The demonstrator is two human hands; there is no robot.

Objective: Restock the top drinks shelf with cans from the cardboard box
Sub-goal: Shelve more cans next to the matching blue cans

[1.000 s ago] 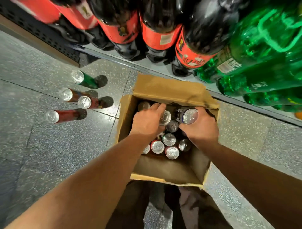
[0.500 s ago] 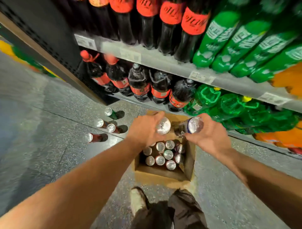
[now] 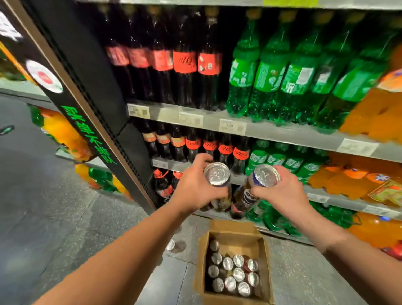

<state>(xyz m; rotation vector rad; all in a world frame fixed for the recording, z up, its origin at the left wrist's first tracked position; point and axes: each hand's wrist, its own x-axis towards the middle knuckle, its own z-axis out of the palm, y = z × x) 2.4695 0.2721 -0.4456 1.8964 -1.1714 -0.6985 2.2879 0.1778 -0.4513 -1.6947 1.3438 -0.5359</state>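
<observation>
My left hand (image 3: 193,189) grips a tall dark can (image 3: 217,177) with a silver top. My right hand (image 3: 282,193) grips a second can (image 3: 262,177) with a blue rim, tilted toward the first. Both cans are held side by side in front of the lower shelves, well above the floor. Below them the open cardboard box (image 3: 201,256) stands on the floor with several upright cans (image 3: 233,274) inside. The top shelf edge (image 3: 195,1) shows at the upper border of the frame; what stands on it is out of view.
Shelves hold dark cola bottles (image 3: 185,63), green bottles (image 3: 269,74) and orange bottles (image 3: 374,113). A black end panel (image 3: 87,91) with green lettering stands at the left. One can (image 3: 170,245) stands on the speckled floor beside the box.
Both hands have lifted their cans out of the box and up in front of the shelves. The view has tilted up from the box to the shelving.
</observation>
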